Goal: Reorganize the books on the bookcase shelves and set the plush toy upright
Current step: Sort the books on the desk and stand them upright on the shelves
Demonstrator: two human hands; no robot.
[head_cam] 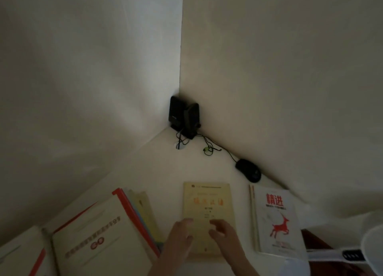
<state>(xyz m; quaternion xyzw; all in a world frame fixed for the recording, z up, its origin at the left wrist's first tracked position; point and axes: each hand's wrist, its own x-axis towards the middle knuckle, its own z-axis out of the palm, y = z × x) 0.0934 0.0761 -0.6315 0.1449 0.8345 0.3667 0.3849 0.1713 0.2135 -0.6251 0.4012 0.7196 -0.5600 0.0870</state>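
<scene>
Two hands reach onto the white tabletop in the corner of the room, both over the lower half of one yellow book that lies flat and alone in the middle. The right hand is loose, with its fingers lightly bent and their tips on the cover, gripping nothing. The left hand lies over the book's lower left edge. It is too blurred to tell whether it grips that edge or only rests there.

To the right, apart from the yellow book, a white book with a red deer tops a small pile, with the edges of at least one more book showing beneath. To the left sits a taller pile, capped by a large white book with a red spine, with several coloured edges under it that I cannot count exactly. One more white book lies at the far left.

Two black speakers stand together in the corner, their cables trailing out. One black mouse sits against the right wall, and one white lamp leans in at the lower right.
</scene>
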